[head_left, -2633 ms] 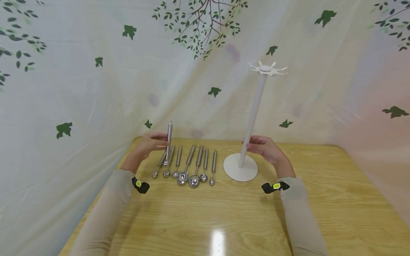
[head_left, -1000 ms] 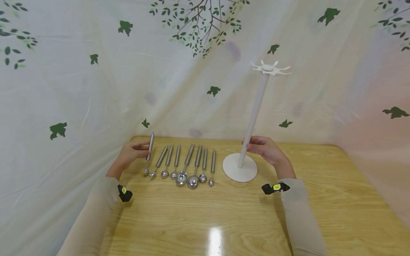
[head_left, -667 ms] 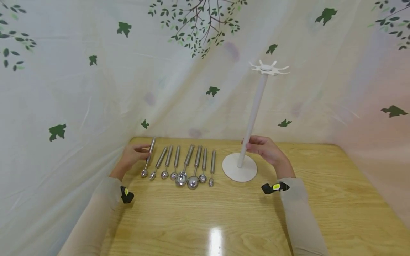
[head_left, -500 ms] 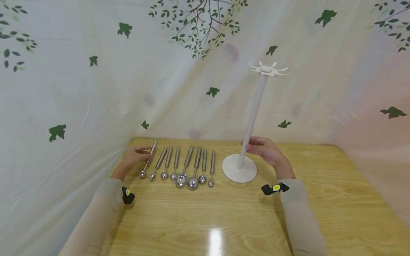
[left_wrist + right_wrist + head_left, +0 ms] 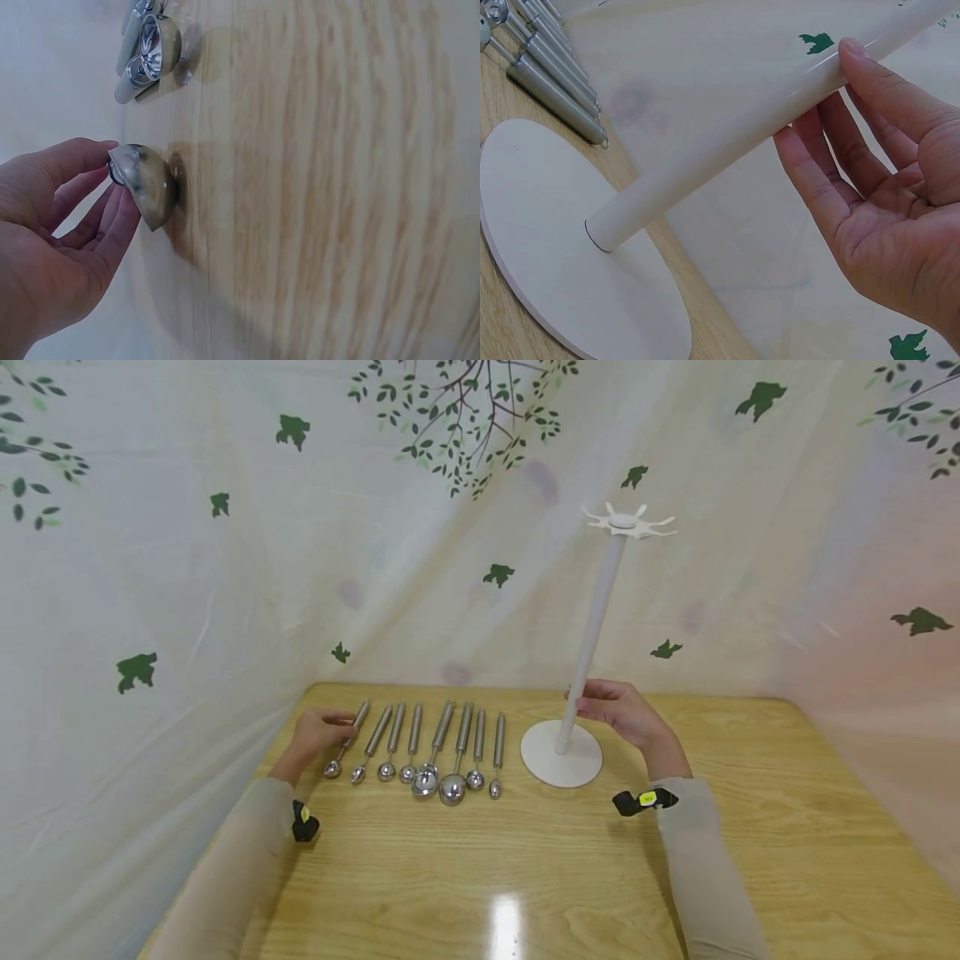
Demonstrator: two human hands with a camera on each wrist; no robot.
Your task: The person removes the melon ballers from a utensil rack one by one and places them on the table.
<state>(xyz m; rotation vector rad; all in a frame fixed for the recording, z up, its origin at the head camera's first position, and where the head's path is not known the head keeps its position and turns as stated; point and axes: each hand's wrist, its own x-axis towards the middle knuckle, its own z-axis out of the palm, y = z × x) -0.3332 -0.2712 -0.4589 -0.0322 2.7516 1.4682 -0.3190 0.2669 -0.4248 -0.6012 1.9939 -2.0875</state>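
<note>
At the left end of a row of steel scoops, my left hand (image 5: 318,732) pinches the handle of a small melon baller (image 5: 332,768). That melon baller lies low at the table top, its handle slanting up and to the right. In the left wrist view its round bowl (image 5: 156,189) sits right at the wood, with my thumb and fingers behind it. My right hand (image 5: 626,717) holds the pole (image 5: 705,161) of a white stand between thumb and fingertips. The stand's round base (image 5: 540,756) rests on the table, and a ring of hooks (image 5: 624,522) tops the pole.
Several more steel scoops of different sizes lie side by side, handles away from me, including a large one (image 5: 452,790) near the middle. They stand on a light wood table (image 5: 420,877). A pale curtain (image 5: 420,593) with leaf prints hangs behind the table's back edge.
My left hand has carried the melon baller left, out over the row's end, and lowered it from upright to lying at the table. My right hand stays on the pole.
</note>
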